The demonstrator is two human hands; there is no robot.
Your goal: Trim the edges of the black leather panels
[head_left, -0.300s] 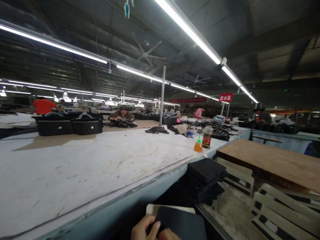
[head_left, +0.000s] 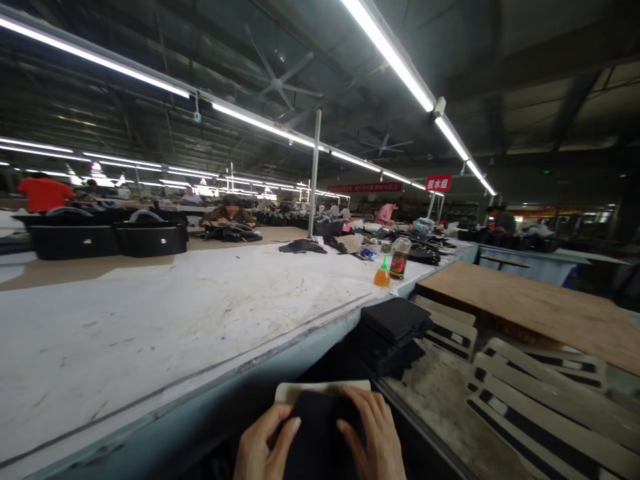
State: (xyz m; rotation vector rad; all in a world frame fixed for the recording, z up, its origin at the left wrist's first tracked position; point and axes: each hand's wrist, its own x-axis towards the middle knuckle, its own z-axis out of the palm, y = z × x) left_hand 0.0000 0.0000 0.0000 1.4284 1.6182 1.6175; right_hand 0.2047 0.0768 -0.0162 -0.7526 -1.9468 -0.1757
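Note:
A black sheet (head_left: pixel 320 433) lies over a cream panel (head_left: pixel 325 386) at the bottom centre, below the table's edge. My left hand (head_left: pixel 270 440) grips the left side of the sheet, its thumb on top and its fingers at the edge. On the right side, my right hand (head_left: pixel 373 430) holds the sheet too, with its fingers over the upper right corner and its thumb on the black surface. The cream panel shows beyond the sheet's far edge. What lies under the panel is hidden.
A white-topped table (head_left: pixel 200 320) fills the left, bearing black bags (head_left: pixel 150 235), an orange glue bottle (head_left: pixel 382 275) and a labelled jar (head_left: pixel 399 259). Stacked black pieces (head_left: pixel 395 320) stand right of its edge. Several cream panels (head_left: pixel 545 400) lie lower right. People work farther back.
My right hand has come further into view and now grips the sheet's upper right side. The sheet has shifted left and sits squarer over the cream panel. The head view has turned slightly right.

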